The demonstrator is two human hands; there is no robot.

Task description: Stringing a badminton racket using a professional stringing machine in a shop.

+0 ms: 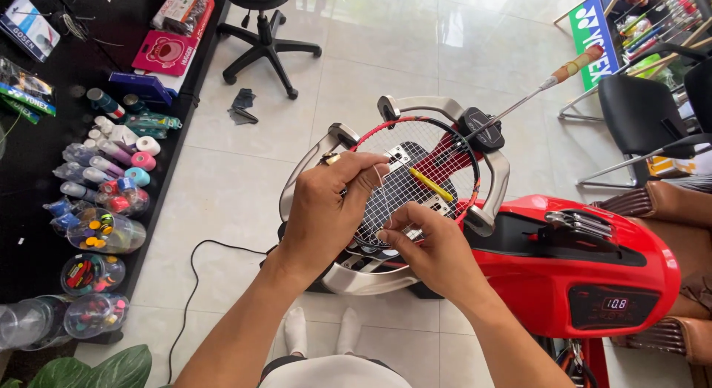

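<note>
Racket lies flat, clamped in the stringing machine cradle, head toward the person, shaft and handle running away up-right. Left hand is over the near-left rim, fingers pinched narrow on a loop of white string rising from the string bed. Right hand sits just right of it at the near rim, fingertips pressed to the strings; what it pinches I cannot tell. String stands between both hands, left nearer. Yellow tool rests on the bed beyond.

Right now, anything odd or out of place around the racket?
Little stands out. A dark crumpled scrap lies loose on the floor tiles by the office chair. The racket sits clamped in the stringing machine, both hands at its strings.
</note>
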